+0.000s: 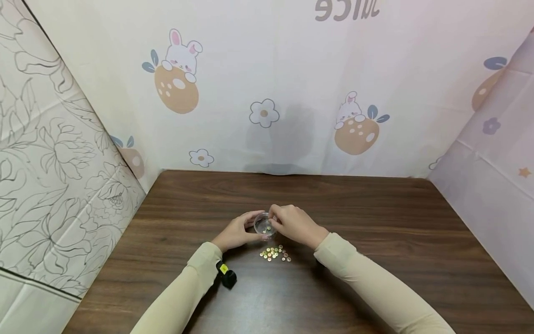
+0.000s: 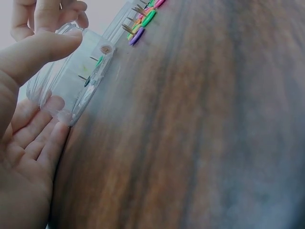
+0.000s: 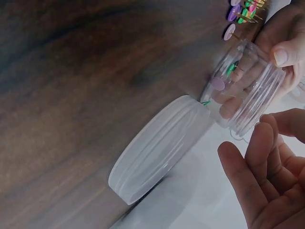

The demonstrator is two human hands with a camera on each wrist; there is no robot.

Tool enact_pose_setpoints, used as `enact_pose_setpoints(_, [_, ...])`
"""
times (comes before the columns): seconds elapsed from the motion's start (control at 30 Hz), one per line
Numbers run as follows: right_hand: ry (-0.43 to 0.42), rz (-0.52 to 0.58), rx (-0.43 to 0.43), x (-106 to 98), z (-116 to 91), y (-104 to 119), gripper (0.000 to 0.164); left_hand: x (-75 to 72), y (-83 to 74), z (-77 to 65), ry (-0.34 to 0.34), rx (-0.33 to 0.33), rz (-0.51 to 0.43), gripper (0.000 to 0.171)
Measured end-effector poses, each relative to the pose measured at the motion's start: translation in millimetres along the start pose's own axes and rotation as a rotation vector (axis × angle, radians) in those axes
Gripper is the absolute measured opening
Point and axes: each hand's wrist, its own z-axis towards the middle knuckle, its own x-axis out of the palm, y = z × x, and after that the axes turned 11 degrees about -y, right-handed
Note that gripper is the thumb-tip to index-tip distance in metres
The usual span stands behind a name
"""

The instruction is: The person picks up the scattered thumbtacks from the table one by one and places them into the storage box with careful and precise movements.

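My left hand (image 1: 238, 232) grips a small clear plastic jar (image 1: 262, 224), thumb on one side and fingers round the other. In the right wrist view a few thumbtacks, one green (image 3: 231, 68) and one purple (image 3: 218, 84), show inside the jar. My right hand (image 1: 294, 223) is at the jar's mouth with thumb and fingertips close together; I cannot tell if a tack is between them. Just in front of the jar, a loose group of coloured thumbtacks (image 1: 271, 253) lies on the table, several with pins up in the left wrist view.
A translucent round lid (image 3: 157, 152) rests on the table close to the jar. The dark wood table (image 1: 375, 208) runs back to a wall covered by a printed cloth (image 1: 233, 60). A black device with a yellow mark (image 1: 225, 272) is at my left wrist.
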Motion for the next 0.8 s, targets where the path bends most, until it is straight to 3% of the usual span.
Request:
enact_pose_setpoints(0.27, [0.000,-0.013,0.017,-5.1,-3.5,-0.5,0.008,-0.4,-3.9,-1.4,-0.003,0.010,-0.013,0.076])
enact_pose_setpoints(0.57, [0.021,-0.011,0.025,-12.6,-15.5,-0.6,0.006,-6.3,-32.7,-9.1,0.017,0.045,-0.015,0.072])
enact_pose_setpoints(0.8, [0.046,-0.008,0.009,-16.4,-28.2,-0.6,0.007,-7.4,-33.9,-9.6,0.022,0.044,-0.020,0.072])
